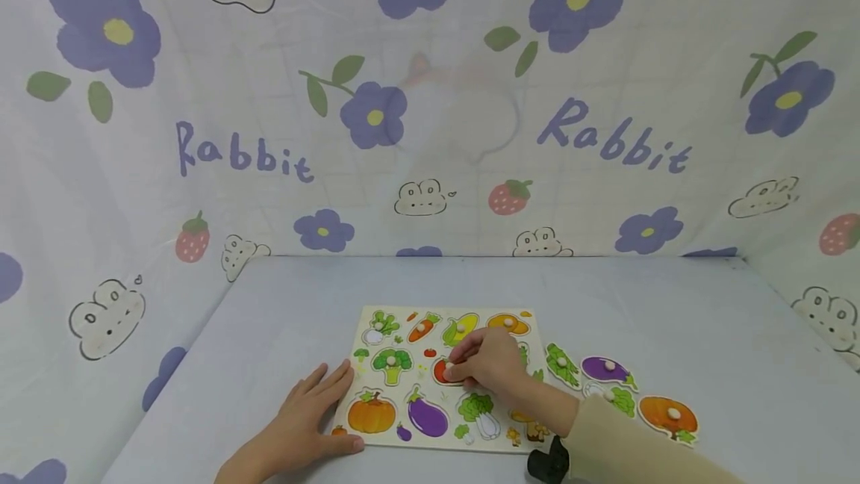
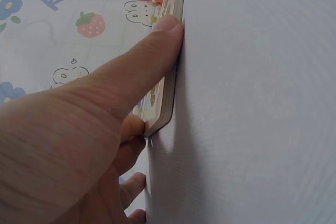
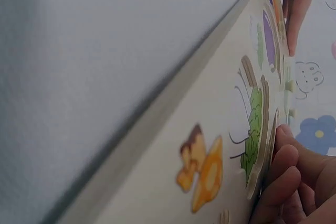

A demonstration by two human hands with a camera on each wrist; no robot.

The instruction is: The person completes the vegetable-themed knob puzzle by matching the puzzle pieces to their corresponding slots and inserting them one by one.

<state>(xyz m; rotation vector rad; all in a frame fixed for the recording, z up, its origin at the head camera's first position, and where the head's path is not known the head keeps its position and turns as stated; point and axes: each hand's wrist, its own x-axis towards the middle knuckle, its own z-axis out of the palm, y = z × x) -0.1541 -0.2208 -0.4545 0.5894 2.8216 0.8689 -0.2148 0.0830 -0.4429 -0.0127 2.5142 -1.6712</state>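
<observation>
A wooden vegetable puzzle board lies flat on the table. My right hand pinches the red tomato piece at the board's middle, covering part of it. With fingers spread and straight, my left hand rests at the board's left edge; in the left wrist view its thumb lies over the rim. Knobbed pieces sit in the upper part: a broccoli, a carrot, a corn. The pumpkin, eggplant and bok choy spots show no knobs.
Loose pieces lie right of the board: a leafy green vegetable, an eggplant piece, a green-and-white cabbage-like piece and a pumpkin piece. A black device is at my right wrist. Patterned cloth hangs behind the table.
</observation>
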